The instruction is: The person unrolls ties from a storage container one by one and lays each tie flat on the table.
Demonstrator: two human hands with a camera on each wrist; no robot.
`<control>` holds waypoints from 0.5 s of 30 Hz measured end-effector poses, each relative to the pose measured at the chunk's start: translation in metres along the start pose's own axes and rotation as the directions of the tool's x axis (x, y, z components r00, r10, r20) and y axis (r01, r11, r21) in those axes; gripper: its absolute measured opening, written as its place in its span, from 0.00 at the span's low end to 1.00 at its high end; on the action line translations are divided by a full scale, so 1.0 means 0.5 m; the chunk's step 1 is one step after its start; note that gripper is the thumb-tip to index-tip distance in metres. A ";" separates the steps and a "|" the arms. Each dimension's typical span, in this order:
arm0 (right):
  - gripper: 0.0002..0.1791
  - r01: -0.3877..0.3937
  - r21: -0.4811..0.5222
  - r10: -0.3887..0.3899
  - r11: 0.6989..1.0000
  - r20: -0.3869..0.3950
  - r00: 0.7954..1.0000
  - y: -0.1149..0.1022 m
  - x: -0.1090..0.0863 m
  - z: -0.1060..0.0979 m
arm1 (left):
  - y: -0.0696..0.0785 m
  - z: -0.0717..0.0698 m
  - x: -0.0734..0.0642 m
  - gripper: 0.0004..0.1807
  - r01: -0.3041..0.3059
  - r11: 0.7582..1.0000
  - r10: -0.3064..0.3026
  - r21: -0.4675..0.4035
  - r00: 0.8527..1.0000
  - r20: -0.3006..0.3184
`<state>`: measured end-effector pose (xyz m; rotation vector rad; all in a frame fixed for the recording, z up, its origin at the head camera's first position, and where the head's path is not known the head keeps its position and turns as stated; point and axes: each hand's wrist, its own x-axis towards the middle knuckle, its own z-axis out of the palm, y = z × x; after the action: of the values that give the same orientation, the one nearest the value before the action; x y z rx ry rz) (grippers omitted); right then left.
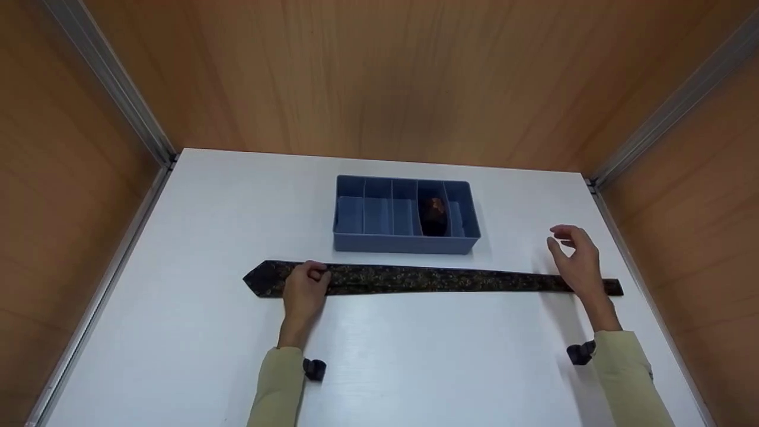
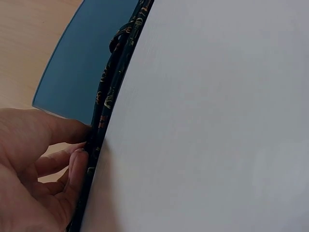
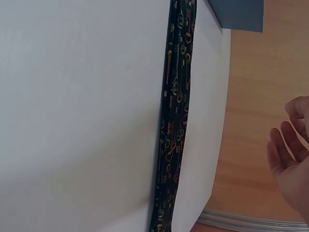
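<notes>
One tie [image 1: 415,279] — left grip [image 1: 305,290] pinching it near broad end [image 1: 261,280]; right grip [image 1: 580,265] loosely parted near table edge [image 1: 609,240].

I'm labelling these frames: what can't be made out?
Dark brown item: identity; too small and shadowed, head view.
Necktie: stretch near narrow end; covered by right grip, head view.
Right grip: back part; cut off by right edge, right wrist view.
Divided tray: one end; cut off by top edge, left wrist view.

Left grip [image 1: 305,289], digits curled inward; right grip [image 1: 579,262], raised, fingers curved, thumb apart
</notes>
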<state>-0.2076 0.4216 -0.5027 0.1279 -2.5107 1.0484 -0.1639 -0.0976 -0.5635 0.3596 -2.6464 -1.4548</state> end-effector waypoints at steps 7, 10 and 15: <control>0.13 0.015 0.005 -0.015 1.000 0.004 1.000 -0.010 0.007 0.021 | -0.004 0.001 0.001 0.06 -0.012 1.000 0.012 -0.003 1.000 -0.006; 0.13 0.017 0.011 -0.017 1.000 0.007 1.000 -0.012 0.009 0.032 | -0.006 0.002 0.001 0.06 -0.018 1.000 0.017 -0.013 1.000 -0.006; 0.12 0.048 0.045 -0.048 0.998 -0.011 0.999 -0.016 0.016 0.049 | -0.005 0.002 0.001 0.06 -0.011 1.000 0.011 -0.019 1.000 -0.004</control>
<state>-0.2210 0.3994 -0.5094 0.1943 -2.4632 1.0841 -0.1644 -0.0981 -0.5661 0.3455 -2.6254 -1.4739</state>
